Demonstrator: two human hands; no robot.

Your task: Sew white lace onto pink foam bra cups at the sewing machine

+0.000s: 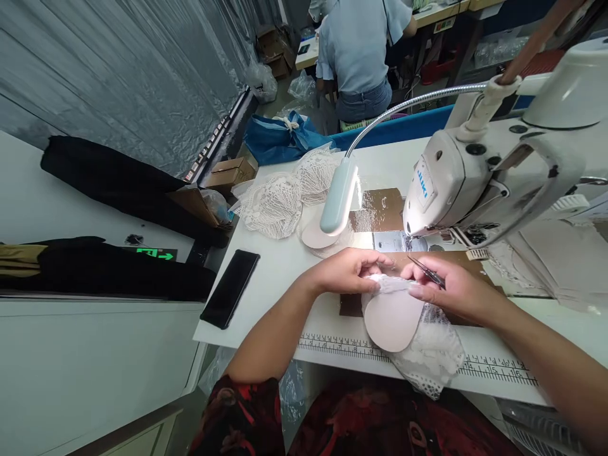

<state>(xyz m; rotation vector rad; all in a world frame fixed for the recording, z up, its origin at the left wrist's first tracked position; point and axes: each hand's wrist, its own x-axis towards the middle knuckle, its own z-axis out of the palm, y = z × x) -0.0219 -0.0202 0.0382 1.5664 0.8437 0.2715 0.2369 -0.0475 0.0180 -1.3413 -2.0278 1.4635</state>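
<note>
My left hand (354, 269) pinches the upper left edge of a pale bra cup (393, 320) with white lace (430, 351) attached. At the cup's upper right edge, my right hand (444, 288) grips the fabric between thumb and finger. A small pair of dark thread snips (427, 272) also sits in the right hand, its tip pointing up and left. Both hands are just in front of the needle area of a white sewing machine (446, 177). The lace hangs over the table's front edge, across a printed ruler (342, 345).
Lace pieces (273, 206) and another pale cup (318, 234) lie behind my left hand. A black phone (230, 288) rests at the table's left. A lamp (339, 196) on a bendy neck hangs over the table. Stacked fabric (560, 259) lies right. Someone in blue (356, 57) sits beyond.
</note>
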